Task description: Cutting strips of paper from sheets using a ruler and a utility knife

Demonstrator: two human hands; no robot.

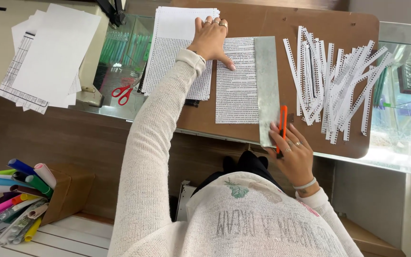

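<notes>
Left hand flat on printed sheet — right hand gripping orange cutter.

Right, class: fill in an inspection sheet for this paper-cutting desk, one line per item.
Surface: brown board lying on a glass counter.
Job's things: printed sheet under a metal ruler; orange knife at its edge.
Clutter: cut paper strips, paper stack, red scissors, markers.
Grippers: left hand flat on the paper; right hand holding the knife.
Cables: nothing seen.
Surroundings: wooden floor.
</notes>
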